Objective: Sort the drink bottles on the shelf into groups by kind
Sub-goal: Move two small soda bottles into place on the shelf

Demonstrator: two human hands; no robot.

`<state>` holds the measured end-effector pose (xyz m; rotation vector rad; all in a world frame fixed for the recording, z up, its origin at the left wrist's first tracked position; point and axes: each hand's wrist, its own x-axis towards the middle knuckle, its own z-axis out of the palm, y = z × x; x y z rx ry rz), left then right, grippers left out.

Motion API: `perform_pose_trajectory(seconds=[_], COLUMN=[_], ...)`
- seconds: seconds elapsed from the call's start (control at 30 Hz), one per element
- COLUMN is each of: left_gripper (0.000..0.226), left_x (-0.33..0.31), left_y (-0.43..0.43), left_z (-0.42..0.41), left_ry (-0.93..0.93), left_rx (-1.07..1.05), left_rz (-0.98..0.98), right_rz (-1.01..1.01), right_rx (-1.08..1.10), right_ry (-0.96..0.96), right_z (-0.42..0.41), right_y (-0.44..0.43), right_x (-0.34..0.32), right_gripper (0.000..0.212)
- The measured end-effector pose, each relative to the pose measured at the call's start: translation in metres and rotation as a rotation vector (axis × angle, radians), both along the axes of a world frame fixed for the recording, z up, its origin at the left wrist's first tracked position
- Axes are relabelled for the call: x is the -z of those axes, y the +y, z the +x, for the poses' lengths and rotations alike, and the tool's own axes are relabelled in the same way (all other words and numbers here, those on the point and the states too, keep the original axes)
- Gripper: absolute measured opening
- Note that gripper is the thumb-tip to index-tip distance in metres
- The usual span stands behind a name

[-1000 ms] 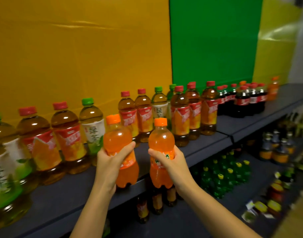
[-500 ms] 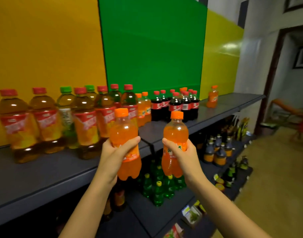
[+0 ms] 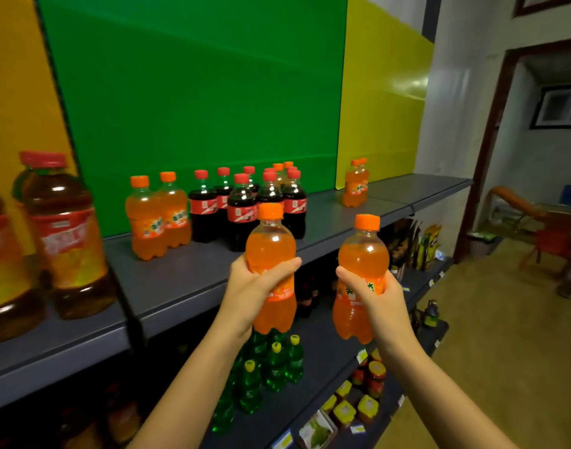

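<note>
In the lower middle of the frame, the left hand [image 3: 251, 293] grips the first orange soda bottle [image 3: 271, 251] round its waist, fingers and thumb curled over the label. To its right, the right hand [image 3: 381, 303] clamps the second orange soda bottle [image 3: 363, 254] the same way. Both bottles are upright in the air, apart from each other, in front of the edge of the grey shelf [image 3: 187, 277]. Each is small, of clear glossy plastic with bright orange liquid, a ribbed orange cap, a rounded shoulder, a pinched waist with an orange label, and a lobed base.

On the shelf at centre left stands a pair of orange bottles [image 3: 157, 218] of the same kind, just beside a cluster of cola bottles [image 3: 242, 212] with dark liquid, red caps and red labels. A lone orange bottle [image 3: 356, 183] stands well apart at centre right. Large amber tea bottles [image 3: 67, 234] with red caps blur the left edge.
</note>
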<state>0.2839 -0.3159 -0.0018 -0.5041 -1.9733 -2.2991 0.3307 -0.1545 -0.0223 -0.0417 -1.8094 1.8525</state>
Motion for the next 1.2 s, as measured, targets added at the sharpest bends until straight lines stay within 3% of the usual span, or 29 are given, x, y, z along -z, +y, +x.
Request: perform_pose_trajectory(seconds=[0.23,0.47,0.63,0.9,1.1,1.2], left_gripper=[0.021,0.026,0.046,0.054,0.071,0.064], left_x=[-0.003,-0.024,-0.029,-0.018,-0.004,-0.002], left_y=[0.107,0.195,0.233,0.270,0.279,0.279], left_z=[-0.094,-0.190,-0.245,-0.320,-0.359,-0.368], left_ry=[-0.038,-0.027,-0.012,0.056,0.100,0.114], left_rx=[0.080,0.058,-0.081,-0.365,-0.606,-0.682], left_rz=[0.021,0.084,0.109,0.038,-0.115,-0.171], right_rz=[0.009,0.049,0.049,0.094,0.110,0.137], right_rx=[0.025,-0.010,-0.024,-0.211,-0.342,-0.381], right_ry=[0.041,0.112,0.132,0.119,0.144,0.145], right_z=[-0.100,-0.198,-0.269,-0.377,-0.435,-0.453], right_y=[0.095,0.168,0.202,0.238,0.246,0.243], right_x=[-0.007,-0.033,-0.030,-0.014,-0.012,-0.007], right_gripper=[0.021,0.039,0.046,0.065,0.042,0.039])
